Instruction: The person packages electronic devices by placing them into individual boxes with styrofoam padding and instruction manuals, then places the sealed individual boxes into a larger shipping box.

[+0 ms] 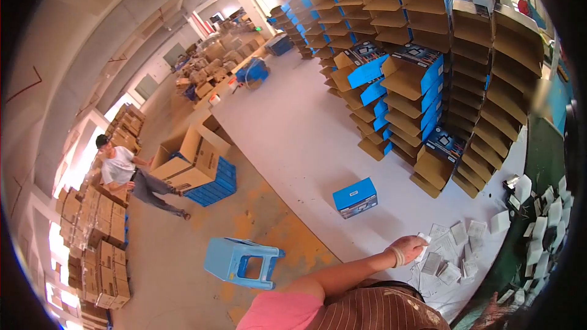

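My left hand [408,249], with a pale band at the wrist, is closed on a folded white paper leaflet [422,245] at the table's near side. Just beyond and below it lies a loose spread of printed leaflets [449,272]. My right hand [491,313] shows dimly at the lower right edge, by the green conveyor belt [474,319]; its fingers are too dark to make out. Small white packets [538,232] lie crowded along the belt. A closed blue printed box [356,198] stands alone on the white table [287,140], past my left hand.
Tall stacks of open cardboard boxes [406,107] line the table's far right. A blue stool [241,261] stands on the floor at left. Another person [131,171] is beside a large carton [186,160]; two more people are behind the stacks.
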A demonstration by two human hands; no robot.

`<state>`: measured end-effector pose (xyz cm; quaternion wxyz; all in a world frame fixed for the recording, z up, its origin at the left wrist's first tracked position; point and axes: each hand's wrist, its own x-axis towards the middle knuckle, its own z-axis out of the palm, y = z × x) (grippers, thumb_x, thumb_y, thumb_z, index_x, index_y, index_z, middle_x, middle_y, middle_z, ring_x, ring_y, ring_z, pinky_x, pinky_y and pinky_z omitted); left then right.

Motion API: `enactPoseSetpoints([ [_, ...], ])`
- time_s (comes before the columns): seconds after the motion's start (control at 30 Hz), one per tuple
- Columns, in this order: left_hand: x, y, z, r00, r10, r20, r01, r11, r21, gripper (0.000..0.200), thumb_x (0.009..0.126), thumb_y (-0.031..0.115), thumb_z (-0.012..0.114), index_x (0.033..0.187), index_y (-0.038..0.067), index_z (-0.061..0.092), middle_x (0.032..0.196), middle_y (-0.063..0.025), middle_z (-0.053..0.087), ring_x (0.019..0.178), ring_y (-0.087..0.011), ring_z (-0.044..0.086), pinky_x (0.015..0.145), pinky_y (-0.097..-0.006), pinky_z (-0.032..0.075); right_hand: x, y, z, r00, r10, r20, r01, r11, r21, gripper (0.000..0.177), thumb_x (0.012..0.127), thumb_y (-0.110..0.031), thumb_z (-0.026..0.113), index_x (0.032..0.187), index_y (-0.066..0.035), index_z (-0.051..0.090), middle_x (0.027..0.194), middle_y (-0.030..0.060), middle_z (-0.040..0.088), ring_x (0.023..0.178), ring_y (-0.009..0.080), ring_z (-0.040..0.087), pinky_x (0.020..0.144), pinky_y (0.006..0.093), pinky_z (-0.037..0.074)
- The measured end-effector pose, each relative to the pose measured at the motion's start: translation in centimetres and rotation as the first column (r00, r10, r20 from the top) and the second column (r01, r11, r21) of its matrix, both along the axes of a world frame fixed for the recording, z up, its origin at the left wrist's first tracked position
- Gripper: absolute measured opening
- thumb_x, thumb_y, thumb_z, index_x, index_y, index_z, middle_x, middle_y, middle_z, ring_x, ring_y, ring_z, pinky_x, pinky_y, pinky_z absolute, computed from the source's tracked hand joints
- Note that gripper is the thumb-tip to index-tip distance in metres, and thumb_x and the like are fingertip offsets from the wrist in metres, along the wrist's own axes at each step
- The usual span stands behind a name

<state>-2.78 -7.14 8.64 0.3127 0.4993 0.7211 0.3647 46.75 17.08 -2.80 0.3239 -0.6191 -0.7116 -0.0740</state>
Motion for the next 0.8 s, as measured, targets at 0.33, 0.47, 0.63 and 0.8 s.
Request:
enactPoseSetpoints([
  [0.33, -2.7, 3.5, 8.3, 0.458, -0.154, 0.875, 0.147, 0.984, 0.096, 0.059, 0.089, 0.023, 0.072, 0.136, 0.001, 0.044, 0.117, -0.0115, 0.059, 0.105, -0.0212, 0.060, 0.092, -0.0302, 0.051, -25.8, -15.5, 25.3, 0.585, 0.810, 0.045, -0.697, 0.530, -0.483, 0.064, 0.059, -0.020, 0.081, 0.114, -0.003, 0.053, 0.114, 0.0179, 0.056, 0.111, 0.0379, 0.053, 0.097, 0.0441, 0.045],
  [0.47, -4.4, 1.6, 9.8, 0.502, -0.071, 0.862, 0.219, 0.975, -0.047, 0.069, 0.083, 0.023, 0.079, 0.137, 0.001, 0.042, 0.119, -0.0084, 0.058, 0.105, -0.0199, 0.060, 0.089, -0.0318, 0.052, -29.9, -16.9, 27.7, 0.393, 0.909, 0.138, -0.771, 0.407, -0.490, 0.066, 0.061, -0.019, 0.079, 0.119, -0.002, 0.053, 0.115, 0.0152, 0.057, 0.111, 0.0346, 0.055, 0.095, 0.0422, 0.047],
  [0.63, -6.1, -0.1, 11.3, 0.310, 0.020, 0.951, 0.236, 0.967, -0.097, 0.054, 0.082, 0.015, 0.076, 0.129, 0.005, 0.051, 0.115, -0.0075, 0.061, 0.105, -0.0202, 0.061, 0.088, -0.0340, 0.053, -31.8, -17.8, 27.8, 0.290, 0.934, 0.209, -0.832, 0.354, -0.427, 0.051, 0.072, -0.014, 0.066, 0.119, -0.001, 0.055, 0.116, 0.0135, 0.057, 0.111, 0.0322, 0.056, 0.093, 0.0418, 0.048],
  [0.8, -5.6, -0.7, 8.2, 0.123, -0.007, 0.992, 0.192, 0.981, -0.017, 0.062, 0.081, 0.015, 0.076, 0.134, 0.002, 0.048, 0.121, -0.0100, 0.060, 0.112, -0.0230, 0.059, 0.094, -0.0371, 0.051, -30.9, -17.5, 29.1, 0.425, 0.827, -0.368, -0.841, 0.211, -0.498, 0.075, 0.069, -0.013, 0.078, 0.136, -0.006, 0.045, 0.133, 0.0148, 0.049, 0.125, 0.0341, 0.048, 0.102, 0.0438, 0.043],
])
